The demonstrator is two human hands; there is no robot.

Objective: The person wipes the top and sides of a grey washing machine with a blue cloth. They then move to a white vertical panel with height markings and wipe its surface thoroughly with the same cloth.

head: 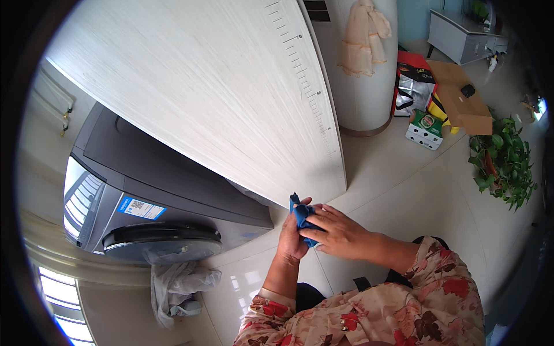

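A blue cloth (305, 219) is bunched between both of my hands, low in front of a pale wood-grain door (216, 95) with height marks along its edge. My left hand (291, 237) grips it from the left, palm turned inward. From the right, my right hand (342, 230) presses on the cloth with its fingers laid over it. One narrow end of the cloth sticks up above the fingers. The folds hide parts of both hands.
A grey front-loading washing machine (173, 173) stands at the left, with a translucent plastic bag (169, 285) below its door. At the right are a cardboard box (461, 97), a green-and-white carton (425, 129), a red bag (409, 58) and a leafy potted plant (502, 160) on the tiled floor.
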